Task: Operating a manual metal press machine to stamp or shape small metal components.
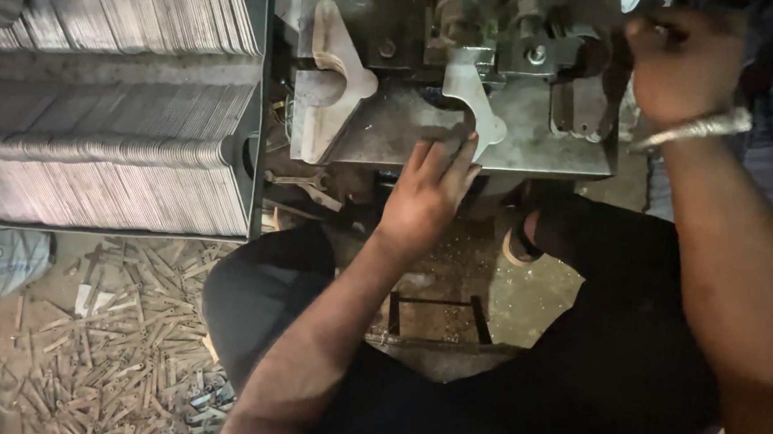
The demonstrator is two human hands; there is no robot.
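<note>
**Inspector:** State the position of the hands.

**Assistant:** The left hand [430, 186] lies on the machine's metal surface [534, 150], fingers [451, 154] nearly flat and close together. They press on a small flat piece [452, 137] at the near edge; I cannot tell whether they pinch it or only rest on it. The right hand [682, 65] is raised at the machine's right side, closed into a fist. What it holds is hidden, perhaps a lever.

**Inspector:** Orientation of the piece?

**Assistant:** Mostly covered. It sits just below the pale curved guide plate [472, 97], whose long axis runs away from the person, towards the rollers [493, 9]. The piece's own axis cannot be read.

**Inspector:** Advice on the step?

**Assistant:** In my judgement, keep the fingertips flat and behind the guide, clear of the rollers, and hold the piece flush against the plate's edge.

**Inspector:** Surroundings?

**Assistant:** Stacked thin strips [105, 146] fill a rack on the left. Offcuts [128, 353] litter the floor beside the person's knee.
</note>
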